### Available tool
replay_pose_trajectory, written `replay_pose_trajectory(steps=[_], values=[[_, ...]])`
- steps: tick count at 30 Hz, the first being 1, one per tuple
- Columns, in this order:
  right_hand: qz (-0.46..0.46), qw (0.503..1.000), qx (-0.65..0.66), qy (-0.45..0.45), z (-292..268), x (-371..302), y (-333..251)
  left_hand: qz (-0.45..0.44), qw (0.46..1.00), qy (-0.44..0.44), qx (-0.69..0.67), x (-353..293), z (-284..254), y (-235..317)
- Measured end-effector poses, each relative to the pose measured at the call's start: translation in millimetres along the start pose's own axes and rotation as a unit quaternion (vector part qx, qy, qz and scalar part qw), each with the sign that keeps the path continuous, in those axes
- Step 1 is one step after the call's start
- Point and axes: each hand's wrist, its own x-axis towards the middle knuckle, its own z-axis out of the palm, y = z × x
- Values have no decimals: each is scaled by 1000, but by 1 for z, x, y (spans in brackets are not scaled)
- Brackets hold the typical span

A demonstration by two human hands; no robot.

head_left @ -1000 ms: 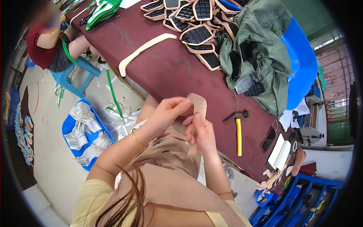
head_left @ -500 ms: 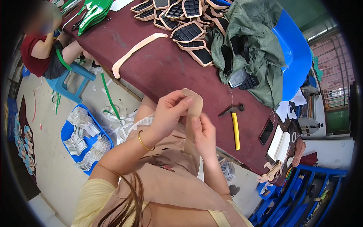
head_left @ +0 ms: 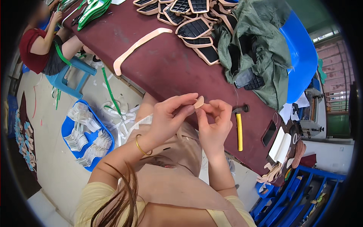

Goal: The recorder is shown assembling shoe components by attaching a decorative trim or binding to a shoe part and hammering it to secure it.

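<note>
A beige, leather-like strip [head_left: 199, 102] is held over my lap at the table's near edge. Only its rounded end shows, and the rest is hidden behind my fingers. My left hand [head_left: 170, 115] is closed in a pinch on it from the left, thumb against fingers. From the right, my right hand [head_left: 215, 126] also pinches it, with the fingers curled. Beyond my hands, a longer bent beige strip [head_left: 138, 49] lies on the dark red table [head_left: 159, 70]. A hammer with a yellow handle [head_left: 239, 132] rests just right of my right hand.
Black pads with beige edging [head_left: 193, 28] pile up at the back, beside a green sack [head_left: 261, 56] and a blue tub [head_left: 302, 56]. A phone [head_left: 269, 133] lies right. On the floor stands a blue basket [head_left: 109, 136] of white pieces; a person [head_left: 36, 47] sits far left.
Both hands have turned the strip, so its broad face no longer shows and only a small curved end is seen. My right hand has moved right and up, nearer the hammer.
</note>
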Motion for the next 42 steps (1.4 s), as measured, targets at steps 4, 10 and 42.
replay_pose_trajectory(steps=[4, 10, 42], values=[[14, 1000, 13, -10, -4, 5, -1, 115, 980, -40, 158, 3, 3, 3], [0, 999, -37, 1, 4, 0, 10, 77, 989, -15, 124, 2, 5, -10], [85, 984, 133, -88, 4, 8, 26, -60, 996, -17, -56, 6, -9, -6]])
